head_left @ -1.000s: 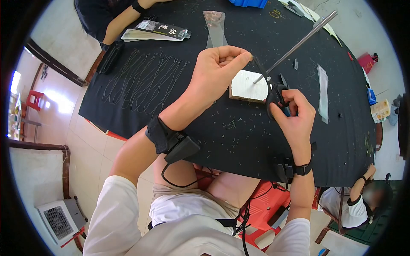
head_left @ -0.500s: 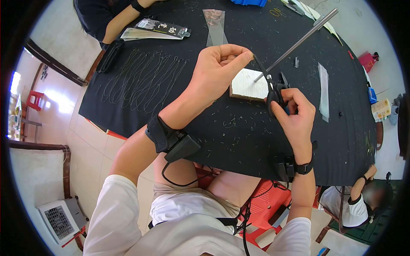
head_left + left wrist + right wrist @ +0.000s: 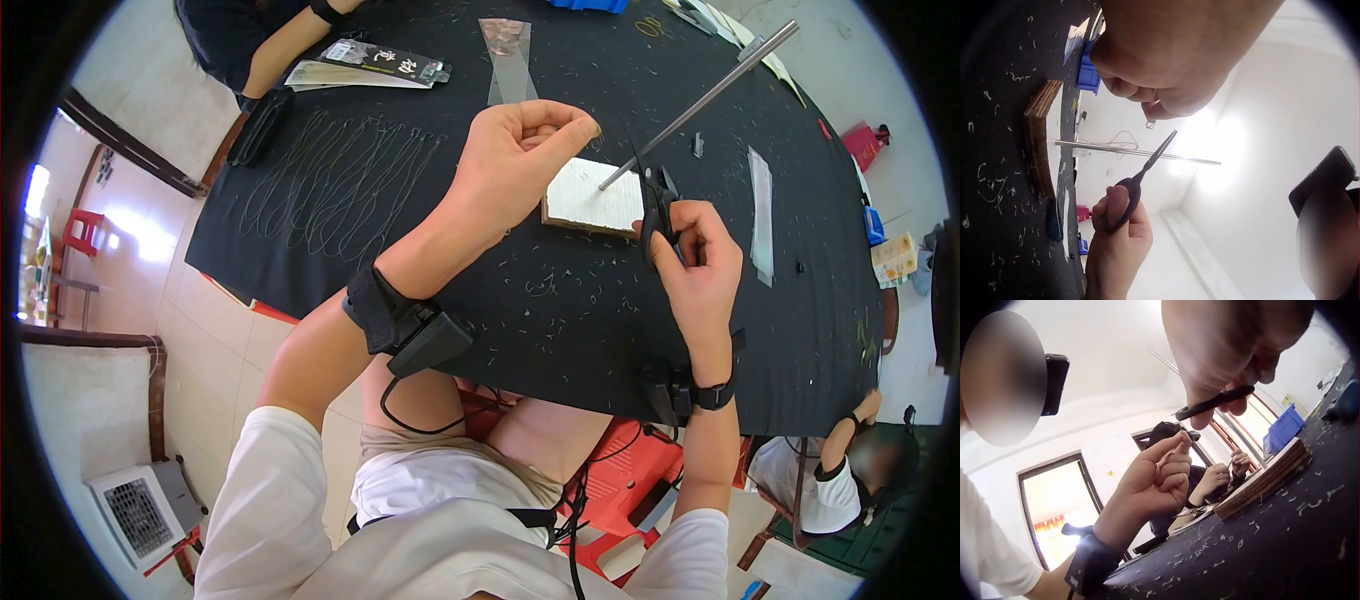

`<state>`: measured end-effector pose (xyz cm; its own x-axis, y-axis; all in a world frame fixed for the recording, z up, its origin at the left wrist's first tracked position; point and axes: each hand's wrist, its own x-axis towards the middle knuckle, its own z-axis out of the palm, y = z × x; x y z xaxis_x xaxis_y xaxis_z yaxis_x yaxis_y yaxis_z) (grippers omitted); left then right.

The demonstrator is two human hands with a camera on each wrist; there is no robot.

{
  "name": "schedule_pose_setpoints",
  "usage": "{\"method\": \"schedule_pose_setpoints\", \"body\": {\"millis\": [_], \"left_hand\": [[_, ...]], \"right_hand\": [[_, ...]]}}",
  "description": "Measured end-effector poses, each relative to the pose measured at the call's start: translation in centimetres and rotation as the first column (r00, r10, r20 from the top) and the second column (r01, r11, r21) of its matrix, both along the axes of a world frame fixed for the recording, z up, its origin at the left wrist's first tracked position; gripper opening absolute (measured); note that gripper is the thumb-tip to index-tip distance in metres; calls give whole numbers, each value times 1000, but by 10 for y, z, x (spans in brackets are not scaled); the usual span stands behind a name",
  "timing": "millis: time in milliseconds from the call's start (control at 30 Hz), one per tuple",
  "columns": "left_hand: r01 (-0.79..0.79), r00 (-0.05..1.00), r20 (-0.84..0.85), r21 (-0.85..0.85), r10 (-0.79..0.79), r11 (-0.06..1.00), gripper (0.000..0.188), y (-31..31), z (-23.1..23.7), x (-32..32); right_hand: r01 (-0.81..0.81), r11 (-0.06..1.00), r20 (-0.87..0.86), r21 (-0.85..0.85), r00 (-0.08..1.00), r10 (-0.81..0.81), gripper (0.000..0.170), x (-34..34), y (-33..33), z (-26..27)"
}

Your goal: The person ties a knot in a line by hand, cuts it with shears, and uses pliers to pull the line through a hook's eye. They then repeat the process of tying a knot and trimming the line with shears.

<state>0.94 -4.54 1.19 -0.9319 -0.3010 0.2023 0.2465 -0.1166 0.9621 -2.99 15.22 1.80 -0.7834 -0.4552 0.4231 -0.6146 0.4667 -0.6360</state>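
My left hand [image 3: 520, 160] is raised over the table, thumb and forefinger pinching a small looped piece of thread [image 3: 1150, 125] that shows below the fingertips in the left wrist view. To its right, my right hand [image 3: 703, 265] holds black scissors [image 3: 655, 205] by the handles, the blades pointing up and apart from the left fingertips. Between and beyond the hands, a thin metal rod [image 3: 700, 103] rises at a slant from a white-topped wooden block [image 3: 590, 205].
Long thin loops [image 3: 340, 190] lie on the black table [image 3: 540, 350] at the left, below a package [image 3: 370, 68]. Clear plastic sleeves [image 3: 508, 60] lie at the back and right. Small clippings are scattered near the block. Another person's arm [image 3: 285, 55] rests at the far left.
The scissors have moved right, away from my left fingertips, with the blades now upright near the rod. My left hand has stayed nearly in place.
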Motion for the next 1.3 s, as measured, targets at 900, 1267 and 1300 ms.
{"method": "schedule_pose_setpoints", "body": {"millis": [900, 1267, 1300], "left_hand": [[3, 1000, -3, 61, -3, 998, 20, -1, 4, 3], [9, 1000, 1, 88, -9, 996, 19, 0, 3, 2], [9, 1000, 1, 88, -9, 996, 19, 0, 3, 2]], "right_hand": [[5, 997, -52, 79, 999, -1, 27, 3, -3, 3], [-49, 995, 10, 82, 999, 48, 26, 2, -2, -2], [-53, 996, 19, 74, 998, 52, 26, 3, -2, -3]]}}
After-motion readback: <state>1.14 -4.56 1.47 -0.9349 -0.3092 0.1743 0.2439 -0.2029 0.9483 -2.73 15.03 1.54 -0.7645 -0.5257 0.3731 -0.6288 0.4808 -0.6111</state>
